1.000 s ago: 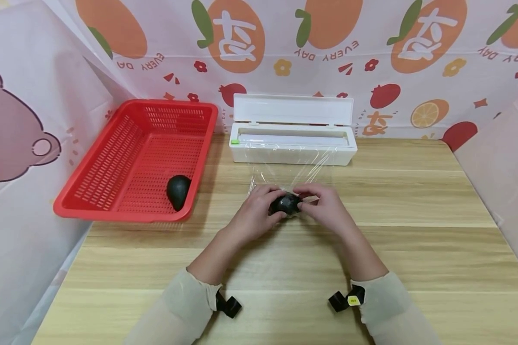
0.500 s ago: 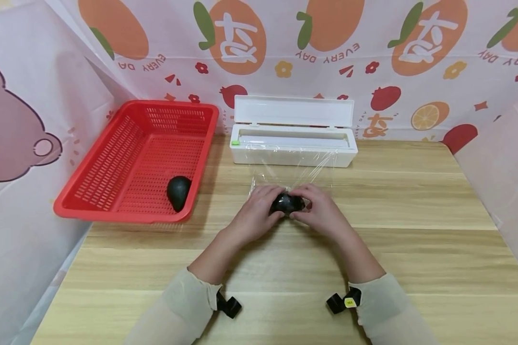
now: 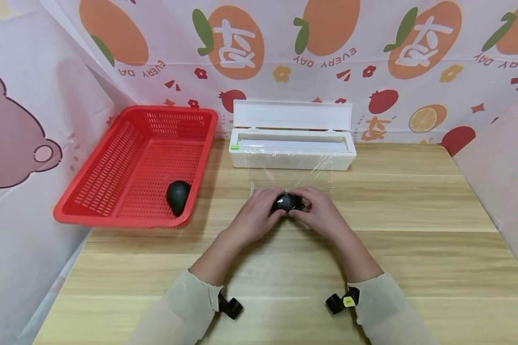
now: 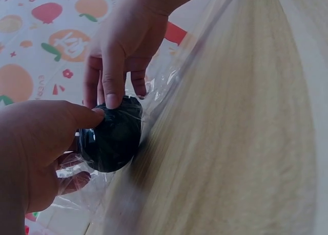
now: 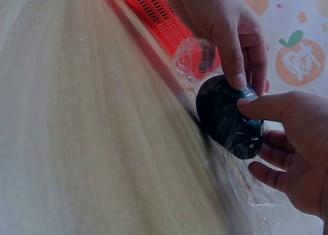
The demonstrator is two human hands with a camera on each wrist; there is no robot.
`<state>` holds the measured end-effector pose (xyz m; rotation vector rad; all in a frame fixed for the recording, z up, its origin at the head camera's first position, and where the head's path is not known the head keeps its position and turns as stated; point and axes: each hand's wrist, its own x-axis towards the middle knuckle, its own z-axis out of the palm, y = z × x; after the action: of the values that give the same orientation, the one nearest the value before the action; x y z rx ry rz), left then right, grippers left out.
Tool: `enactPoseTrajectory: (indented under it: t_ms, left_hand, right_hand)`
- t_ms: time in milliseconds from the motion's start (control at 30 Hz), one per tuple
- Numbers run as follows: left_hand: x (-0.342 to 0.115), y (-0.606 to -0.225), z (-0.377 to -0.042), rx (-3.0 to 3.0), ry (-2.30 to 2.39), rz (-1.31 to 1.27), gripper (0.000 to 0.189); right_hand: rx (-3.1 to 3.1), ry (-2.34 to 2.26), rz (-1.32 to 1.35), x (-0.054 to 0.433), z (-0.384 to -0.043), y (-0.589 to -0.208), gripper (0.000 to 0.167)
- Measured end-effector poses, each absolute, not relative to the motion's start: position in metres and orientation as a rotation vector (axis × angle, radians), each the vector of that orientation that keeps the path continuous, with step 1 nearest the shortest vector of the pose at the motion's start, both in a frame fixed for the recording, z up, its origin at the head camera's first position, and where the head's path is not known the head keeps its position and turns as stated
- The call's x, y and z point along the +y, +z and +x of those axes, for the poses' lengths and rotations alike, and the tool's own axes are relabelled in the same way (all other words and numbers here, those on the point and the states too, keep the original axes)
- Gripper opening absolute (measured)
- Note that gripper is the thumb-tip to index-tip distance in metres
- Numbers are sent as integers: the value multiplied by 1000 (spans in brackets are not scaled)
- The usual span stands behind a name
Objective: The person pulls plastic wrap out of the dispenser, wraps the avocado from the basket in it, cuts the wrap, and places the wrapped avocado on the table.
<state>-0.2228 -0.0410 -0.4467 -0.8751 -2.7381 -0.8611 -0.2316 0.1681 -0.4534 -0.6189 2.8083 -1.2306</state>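
Observation:
A dark avocado (image 3: 287,202) with shiny cling film (image 3: 292,179) around it is at the middle of the table, between both hands. My left hand (image 3: 255,214) grips its left side, thumb at the near face and fingers over the far side. On the right side, my right hand (image 3: 321,211) holds it the same way, the two thumbs nearly meeting. In the right wrist view, loose film bunches beyond the avocado (image 5: 228,117). From it the clear sheet stretches back to a white cling film box (image 3: 292,160) whose lid (image 3: 292,115) stands raised.
A red plastic basket (image 3: 125,220) stands at the left, with a second dark avocado (image 3: 178,197) in its near right corner. A fruit-printed cloth (image 3: 319,81) hangs behind the wooden table (image 3: 414,258). A green slider (image 3: 235,147) sits on the box's left end.
My right hand has shifted its thumb from the avocado's right end to its near face, closing in beside the left thumb. The left hand stays nearly in place. The view has tilted slightly.

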Motion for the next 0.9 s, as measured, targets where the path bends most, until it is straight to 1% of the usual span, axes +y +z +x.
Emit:
enactPoseTrajectory:
  t_ms: [100, 300, 433, 533, 700, 900]
  left_hand:
    - [-42, -445, -223, -2769, -848, -858, 44]
    - [-43, -434, -221, -2748, -751, -799, 54]
    - [-39, -428, -220, -2663, -750, -842, 53]
    - [-36, -432, -221, -2696, -719, -878, 52]
    - [-35, -441, -226, -2783, -681, -862, 53]
    - [-37, -442, -231, -2822, -690, -861, 53]
  right_hand:
    - [2800, -1232, -628, 168, -233, -453, 46]
    - [2779, -1231, -630, 170, -236, -451, 45]
    - [2762, -1247, -632, 172, -238, -452, 45]
    - [2742, -1257, -631, 172, -239, -453, 45]
    - [2719, -1262, -617, 173, -239, -454, 47]
    - [2809, -1257, -651, 175, -237, -450, 49]
